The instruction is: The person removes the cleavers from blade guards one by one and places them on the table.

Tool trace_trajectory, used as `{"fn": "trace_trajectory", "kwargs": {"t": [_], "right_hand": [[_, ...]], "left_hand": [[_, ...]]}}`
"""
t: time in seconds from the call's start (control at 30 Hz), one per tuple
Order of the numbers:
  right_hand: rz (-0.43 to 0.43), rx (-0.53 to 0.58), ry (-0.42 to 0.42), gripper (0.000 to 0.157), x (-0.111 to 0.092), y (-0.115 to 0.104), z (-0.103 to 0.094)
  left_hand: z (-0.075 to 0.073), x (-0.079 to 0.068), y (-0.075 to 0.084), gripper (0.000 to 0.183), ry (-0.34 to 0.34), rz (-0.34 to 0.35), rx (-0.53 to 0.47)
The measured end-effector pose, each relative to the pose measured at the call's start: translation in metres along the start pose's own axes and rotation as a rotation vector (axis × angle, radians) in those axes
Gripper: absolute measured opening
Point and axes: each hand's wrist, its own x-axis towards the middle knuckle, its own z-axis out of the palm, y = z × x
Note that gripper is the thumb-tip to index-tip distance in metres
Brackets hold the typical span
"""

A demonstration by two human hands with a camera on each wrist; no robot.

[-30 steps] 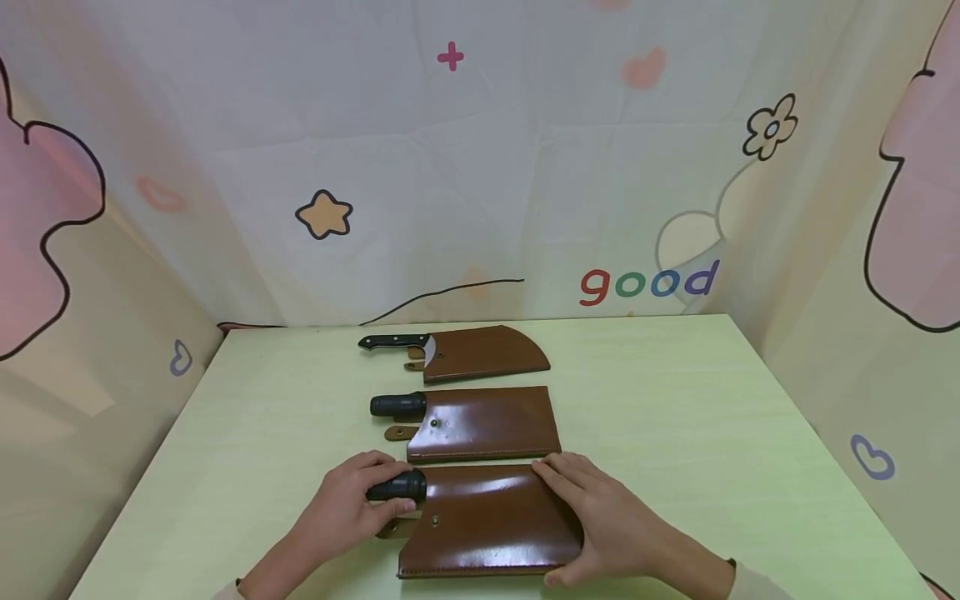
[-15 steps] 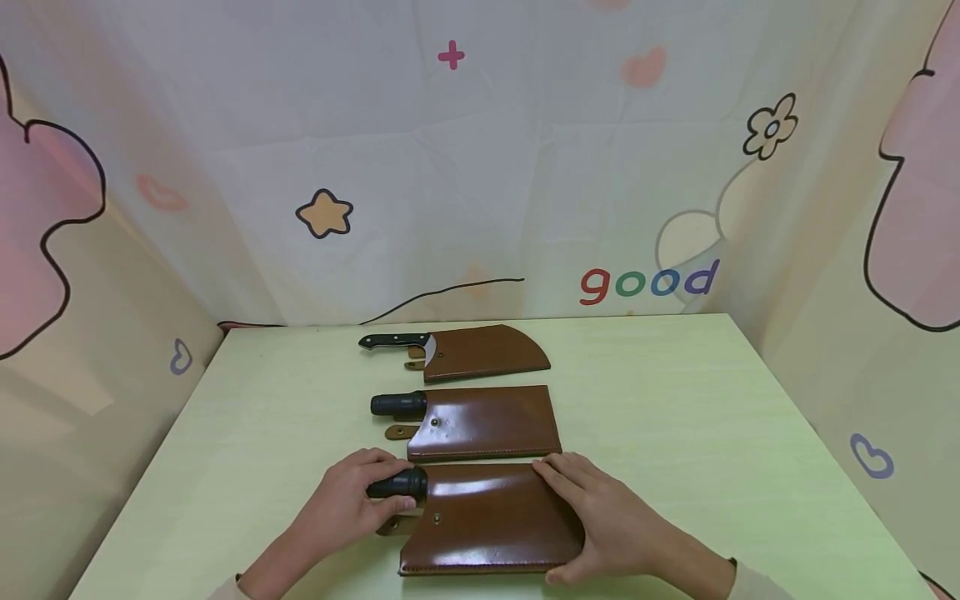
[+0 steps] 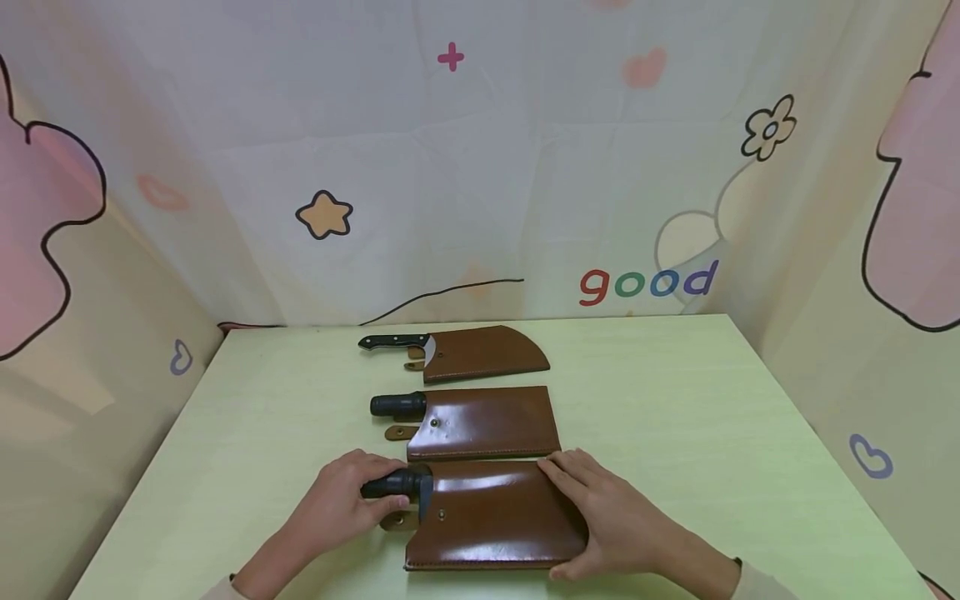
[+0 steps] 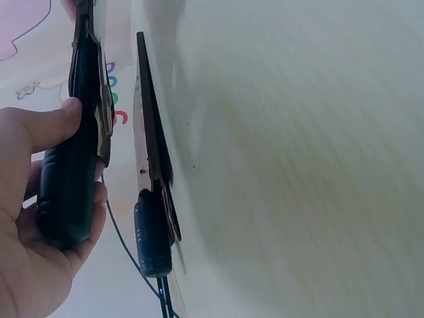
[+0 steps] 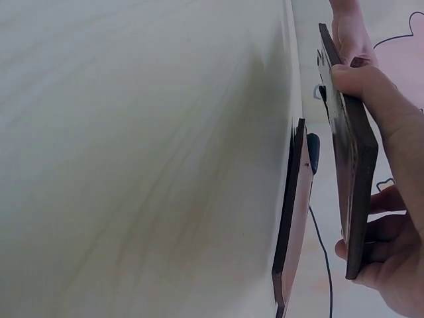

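Nearest the person, a cleaver sits in a brown leather sheath (image 3: 495,517). My left hand (image 3: 337,504) grips its black handle (image 3: 386,485), thumb and fingers round it, as the left wrist view also shows. Between handle and sheath a narrow strip of blade (image 3: 425,493) shows; the rest of the blade is hidden inside. My right hand (image 3: 618,521) holds the sheath's right end, thumb at one edge and fingers at the other. The sheath's strap (image 3: 399,521) hangs loose below the handle. Both wrist views show this cleaver raised off the table.
Just beyond lies a second sheathed cleaver (image 3: 487,423) with a black handle. Farther back is a third knife in a rounded sheath (image 3: 487,354), its riveted handle to the left. The pale green table (image 3: 675,392) ends at a printed curtain (image 3: 480,167) on three sides.
My left hand and the handle have shifted slightly left, exposing a strip of blade at the sheath's mouth. The sheath and right hand have moved a little to the right.
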Motion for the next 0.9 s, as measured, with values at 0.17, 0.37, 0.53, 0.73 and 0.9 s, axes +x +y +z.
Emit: {"fn": "trace_trajectory", "kwargs": {"t": [0.17,0.37,0.53,0.73,0.9], "right_hand": [[0.021,0.005,-0.015,0.119,-0.003,0.002,-0.004],[0.017,0.016,-0.015,0.118,-0.006,0.005,-0.005],[0.004,0.008,0.006,0.119,-0.007,0.007,-0.006],[-0.017,-0.006,0.040,0.120,-0.008,0.010,-0.007],[-0.019,0.011,0.032,0.120,-0.010,0.012,-0.007]], "left_hand": [[-0.002,-0.003,-0.008,0.037,-0.012,-0.041,0.037],[-0.003,-0.006,-0.011,0.040,0.006,-0.022,0.062],[-0.004,-0.007,-0.011,0.039,0.024,-0.030,0.049],[-0.007,-0.007,-0.014,0.039,0.045,-0.059,0.041],[-0.007,-0.009,-0.018,0.039,0.043,-0.047,0.030]]}}
